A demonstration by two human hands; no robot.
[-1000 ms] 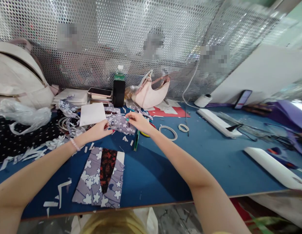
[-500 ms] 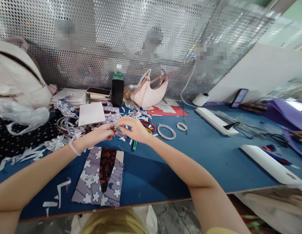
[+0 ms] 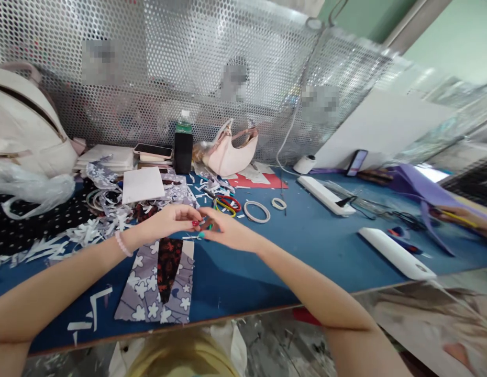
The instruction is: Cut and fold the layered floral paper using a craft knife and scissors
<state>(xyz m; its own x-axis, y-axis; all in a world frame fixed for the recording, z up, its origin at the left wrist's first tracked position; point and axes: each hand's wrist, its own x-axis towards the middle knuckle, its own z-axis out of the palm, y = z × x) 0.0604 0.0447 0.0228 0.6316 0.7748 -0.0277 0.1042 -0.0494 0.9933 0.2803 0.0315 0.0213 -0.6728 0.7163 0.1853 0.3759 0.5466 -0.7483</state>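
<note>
Facing each other, my left hand [image 3: 175, 220] and right hand [image 3: 231, 230] had their fingertips close together above the blue surface [image 3: 306, 230]. Both grips were curled, but I could not tell from my end whether anything thin was pinched between them.

Just on the near side of the hands, the patchwork piece [image 3: 151, 284] lay flat, grey with white flowers around a dark wedge, its bottom close to the surface's front edge. I saw a beaded bracelet [image 3: 123, 244] around the left wrist, and narrow white cuttings [image 3: 95, 309] to the left of the patchwork.

Beyond the fingers I had a white pad [image 3: 143, 185] resting on fabric scraps, and to the right of it red and yellow loops, then a large white ring [image 3: 267, 215].

Farther back stood a black box [image 3: 183, 153] before a bottle [image 3: 184, 127], with a pale handbag [image 3: 233, 156] beside it. Near the right edge, another person's hand [image 3: 481, 220] held something yellow near a purple sheet [image 3: 416, 183].
</note>
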